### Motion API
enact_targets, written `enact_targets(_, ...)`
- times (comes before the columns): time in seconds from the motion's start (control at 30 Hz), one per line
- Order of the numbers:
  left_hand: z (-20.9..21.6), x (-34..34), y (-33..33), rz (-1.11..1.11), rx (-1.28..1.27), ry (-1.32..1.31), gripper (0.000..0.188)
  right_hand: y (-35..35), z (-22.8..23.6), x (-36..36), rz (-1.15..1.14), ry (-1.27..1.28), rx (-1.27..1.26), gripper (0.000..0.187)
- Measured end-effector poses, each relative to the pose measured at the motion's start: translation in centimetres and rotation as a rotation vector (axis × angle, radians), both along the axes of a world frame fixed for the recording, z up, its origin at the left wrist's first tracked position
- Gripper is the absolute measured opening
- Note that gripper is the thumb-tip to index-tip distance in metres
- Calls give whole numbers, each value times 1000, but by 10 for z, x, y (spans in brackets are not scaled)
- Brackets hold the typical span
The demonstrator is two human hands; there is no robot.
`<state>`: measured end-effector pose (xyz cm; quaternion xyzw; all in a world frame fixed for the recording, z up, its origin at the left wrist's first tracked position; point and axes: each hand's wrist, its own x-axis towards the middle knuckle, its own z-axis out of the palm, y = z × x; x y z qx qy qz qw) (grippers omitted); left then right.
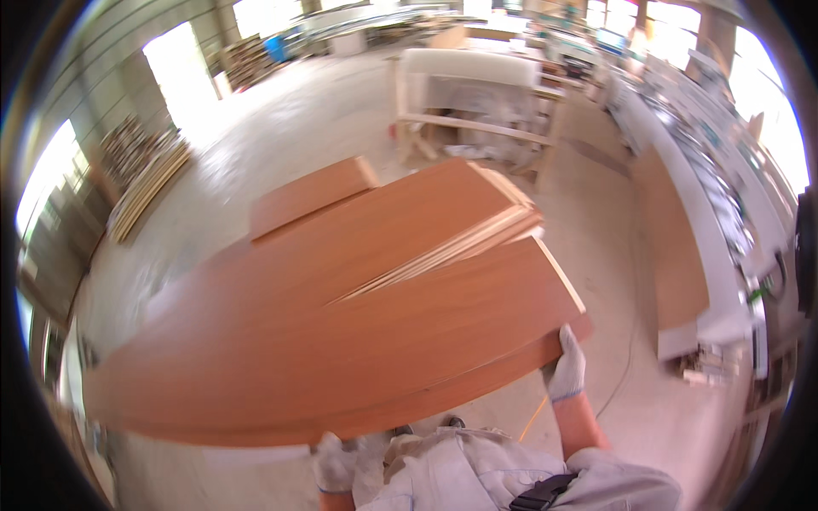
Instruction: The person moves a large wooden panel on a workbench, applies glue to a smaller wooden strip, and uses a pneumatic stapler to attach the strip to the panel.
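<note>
A long reddish-brown wood panel [460, 315] with a pale right end lies tilted across a stack of similar panels [417, 213]. My right hand [568, 368], in a white glove, grips its near right corner, thumb on top and the other fingers hidden beneath. Also gloved, my left hand [335, 464] is closed at the near long edge, further left; its fingers are partly hidden under the board and a little blurred. Pale edges of several panels show in a fanned gap behind the top one. Beyond the stack sits a shorter brown panel [311, 196].
A wooden frame rack [477, 128] holding a roll of clear wrap stands past the stack. Along the right runs a long machine line [682, 196] with a brown board [669, 247] against it. Stacked boards [149, 192] lie at the left wall. A thin cable crosses the floor.
</note>
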<state>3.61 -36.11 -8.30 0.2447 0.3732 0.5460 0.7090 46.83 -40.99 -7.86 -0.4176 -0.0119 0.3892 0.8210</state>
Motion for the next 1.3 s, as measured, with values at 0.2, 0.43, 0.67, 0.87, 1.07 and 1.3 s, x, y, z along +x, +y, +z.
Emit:
enact_targets(0.2,-12,22,30,-441,-41,-12,28,-52,-30,81,-376,-42,203,40)
enact_targets(0.43,-23,18,75,-660,-44,-30,26,-70,-39,92,-683,-129,-228,41)
enact_targets(0.67,-18,-22,107,-666,60,-87,24,-84,49,99,-613,-1339,-1538,67)
enact_targets(0.87,-11,-46,125,-646,197,-227,23,-119,49,133,-81,-1132,-1669,82)
enact_targets(1.07,12,-53,120,-684,341,-405,23,-244,-30,137,-152,-984,-1529,77)
enact_targets(1.3,57,5,77,-819,568,-661,24,-419,-154,112,-402,-640,-1386,63)
